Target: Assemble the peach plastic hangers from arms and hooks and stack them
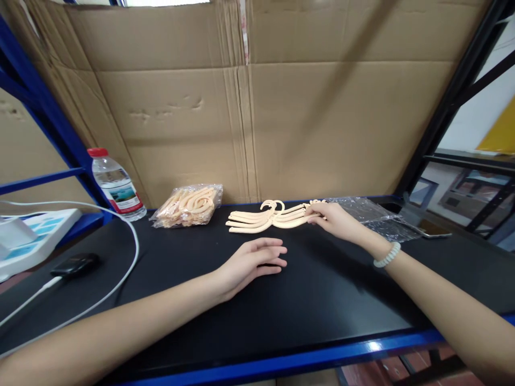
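Note:
A stack of cream plastic hangers [265, 218] lies on the black table top [314, 300] near the cardboard back wall. My right hand [336, 221], with a pale bead bracelet on its wrist, rests on the right end of that stack, fingers closed over the hanger arms. My left hand [251, 262] lies flat on the table in front of the hangers, fingers stretched out and holding nothing. A clear bag of more cream hangers [188, 205] sits to the left of the stack.
An empty clear plastic bag [374, 214] lies right of my right hand. A water bottle with a red cap [116, 185] stands at the back left. A white cable [120, 279], a black device [75, 264] and a white-blue box [28, 238] lie at left. Cardboard [249, 107] walls the back.

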Action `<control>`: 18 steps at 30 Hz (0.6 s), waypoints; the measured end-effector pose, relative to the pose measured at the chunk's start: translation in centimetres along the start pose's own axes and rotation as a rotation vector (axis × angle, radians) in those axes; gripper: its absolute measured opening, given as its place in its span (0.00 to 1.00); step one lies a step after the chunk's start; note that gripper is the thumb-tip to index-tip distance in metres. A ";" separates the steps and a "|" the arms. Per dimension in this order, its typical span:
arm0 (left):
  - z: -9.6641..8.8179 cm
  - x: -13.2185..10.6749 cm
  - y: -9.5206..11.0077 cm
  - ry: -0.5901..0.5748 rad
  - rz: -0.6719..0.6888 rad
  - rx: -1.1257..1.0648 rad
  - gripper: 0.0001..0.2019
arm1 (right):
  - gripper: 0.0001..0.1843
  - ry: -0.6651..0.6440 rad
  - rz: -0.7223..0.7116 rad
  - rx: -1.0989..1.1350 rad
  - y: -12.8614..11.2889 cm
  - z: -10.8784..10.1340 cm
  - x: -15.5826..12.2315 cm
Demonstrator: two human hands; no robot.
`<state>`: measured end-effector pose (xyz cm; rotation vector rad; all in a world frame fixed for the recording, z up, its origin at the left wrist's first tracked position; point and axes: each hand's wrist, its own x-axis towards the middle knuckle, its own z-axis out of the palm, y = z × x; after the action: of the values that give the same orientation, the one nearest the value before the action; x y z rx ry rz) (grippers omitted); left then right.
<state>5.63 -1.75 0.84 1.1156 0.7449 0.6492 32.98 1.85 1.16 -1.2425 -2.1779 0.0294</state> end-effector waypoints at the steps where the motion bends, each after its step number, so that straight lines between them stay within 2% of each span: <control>1: -0.1 0.5 0.1 0.028 -0.008 -0.039 0.17 | 0.07 0.021 0.005 0.007 -0.2 -0.2 0.0; 3: -0.2 1.6 0.2 0.062 0.024 -0.111 0.19 | 0.07 0.059 0.013 0.017 -0.5 -0.4 0.0; 5: -0.3 2.6 0.0 0.078 0.116 -0.179 0.20 | 0.06 0.108 0.012 0.031 -0.9 -0.2 0.0; 9: -0.8 4.1 -0.6 0.080 0.285 -0.270 0.17 | 0.05 0.187 -0.057 0.116 -2.0 1.1 -0.1; 13: -1.5 4.8 -1.0 0.090 0.294 -0.313 0.17 | 0.06 0.160 -0.100 0.178 -2.8 1.6 -0.3; 15: -1.7 4.9 -1.1 0.093 0.283 -0.320 0.18 | 0.09 0.193 -0.022 0.212 -2.2 1.1 -0.2; 18: -1.8 5.0 -1.0 0.079 0.270 -0.321 0.19 | 0.14 0.346 0.223 0.226 0.4 -0.2 0.4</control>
<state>7.26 2.82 -1.57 0.9035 0.5361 1.0090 33.25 2.33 1.34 -1.2506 -1.6858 0.1379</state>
